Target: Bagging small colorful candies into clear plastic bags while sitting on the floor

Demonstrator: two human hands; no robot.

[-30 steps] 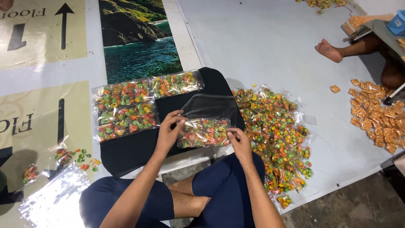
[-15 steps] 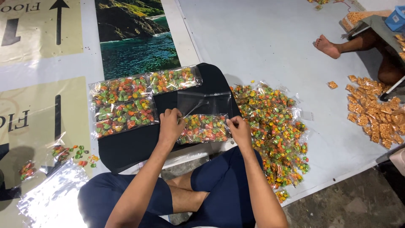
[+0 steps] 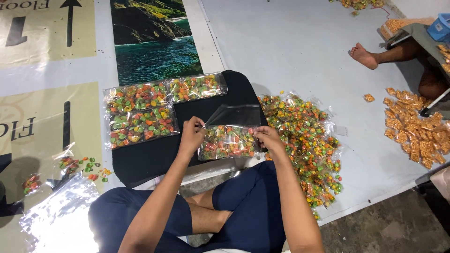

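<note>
- The left hand (image 3: 191, 136) pinches the left edge of a clear plastic bag of small orange, green and red sweets (image 3: 228, 140), thumb and fingers clamped together on the film.
- The right hand (image 3: 269, 139) grips the bag's right edge the same way, fingers closed on the plastic.
- The bag hangs between the two hands above the front edge of a black board (image 3: 154, 154); its sweets fill the lower half, and the empty clear top stands up toward 12 o'clock.
- At 10 o'clock from the left hand, three filled bags (image 3: 140, 112) lie flat on the board, touching one another; the third reaches toward 12 o'clock.
- At 3 o'clock from the right hand, a loose heap of wrapped sweets (image 3: 307, 140) spreads over the white floor sheet (image 3: 290, 51), just beside the board.
- At 8 o'clock from the left hand, a few scattered sweets (image 3: 77, 166) and a stack of empty clear bags (image 3: 61, 215) lie on the floor.
- At 2 o'clock, well apart, a second pile of orange-brown snack packets (image 3: 415, 131) lies near another person's bare foot (image 3: 363, 55).
- The person sits cross-legged in dark blue shorts (image 3: 248, 206).
</note>
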